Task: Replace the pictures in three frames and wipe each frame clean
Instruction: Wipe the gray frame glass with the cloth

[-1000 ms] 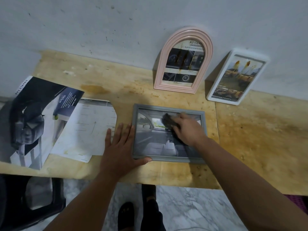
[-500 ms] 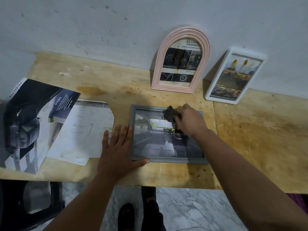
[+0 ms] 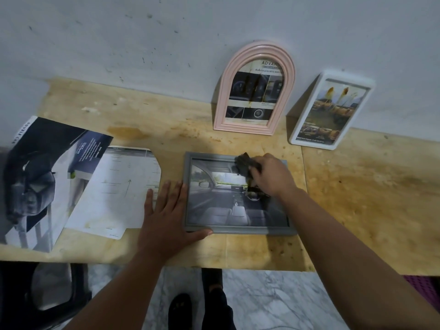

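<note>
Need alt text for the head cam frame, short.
A person's right hand rubs a dark cloth on a grey picture frame lying flat on a wooden table while the left hand steadies its edge. Two other frames lean on the wall.

right hand [image 3: 271, 177] grips dark cloth [image 3: 245, 164] on grey frame [image 3: 238, 231] (lying flat) | left hand [image 3: 166, 217] braces its corner

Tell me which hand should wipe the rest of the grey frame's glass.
Right. The right hand already grips the dark cloth at the top of the grey frame, so it can likely sweep down over the glass. The left hand lies flat at the frame's left edge, thumb along its bottom rail, bracing it.
</note>
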A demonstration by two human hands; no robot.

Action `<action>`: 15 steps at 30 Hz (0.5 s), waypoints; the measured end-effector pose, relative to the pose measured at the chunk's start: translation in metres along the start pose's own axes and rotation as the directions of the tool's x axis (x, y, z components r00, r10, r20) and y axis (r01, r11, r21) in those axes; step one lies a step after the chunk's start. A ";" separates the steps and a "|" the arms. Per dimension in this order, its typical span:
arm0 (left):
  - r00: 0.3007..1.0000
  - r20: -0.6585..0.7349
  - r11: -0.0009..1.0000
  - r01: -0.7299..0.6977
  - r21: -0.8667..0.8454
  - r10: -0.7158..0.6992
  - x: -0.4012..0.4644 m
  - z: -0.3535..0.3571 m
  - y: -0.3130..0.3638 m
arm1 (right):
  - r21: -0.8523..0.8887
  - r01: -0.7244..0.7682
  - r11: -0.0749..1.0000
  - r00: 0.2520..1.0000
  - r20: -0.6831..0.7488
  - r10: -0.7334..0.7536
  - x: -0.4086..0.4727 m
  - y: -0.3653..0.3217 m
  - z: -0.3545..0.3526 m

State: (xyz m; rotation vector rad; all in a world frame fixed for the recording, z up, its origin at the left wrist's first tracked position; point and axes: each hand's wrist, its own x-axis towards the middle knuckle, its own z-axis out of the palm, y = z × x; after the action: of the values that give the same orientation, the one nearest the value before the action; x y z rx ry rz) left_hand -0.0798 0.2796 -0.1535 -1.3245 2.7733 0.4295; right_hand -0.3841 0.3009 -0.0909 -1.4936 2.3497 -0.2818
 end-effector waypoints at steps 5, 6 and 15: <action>1.000 -0.016 1.000 -0.008 0.000 0.008 0.000 0.000 0.000 | -0.060 0.145 0.988 0.989 0.014 -0.144 -0.023 -0.023 0.026; 1.000 -0.020 1.000 -0.008 0.004 0.008 0.000 0.001 0.000 | -0.054 0.175 0.983 0.985 0.021 -0.174 -0.031 -0.026 0.029; 1.000 -0.008 1.000 -0.004 0.021 0.004 0.000 0.003 0.000 | 0.050 0.437 0.898 0.879 0.189 -0.438 -0.095 -0.044 0.054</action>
State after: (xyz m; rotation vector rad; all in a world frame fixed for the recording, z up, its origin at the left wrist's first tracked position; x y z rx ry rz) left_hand -0.0800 0.2807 -0.1568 -1.3199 2.7796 0.3943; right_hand -0.2893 0.3690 -0.1087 -1.9450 1.8362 -0.2358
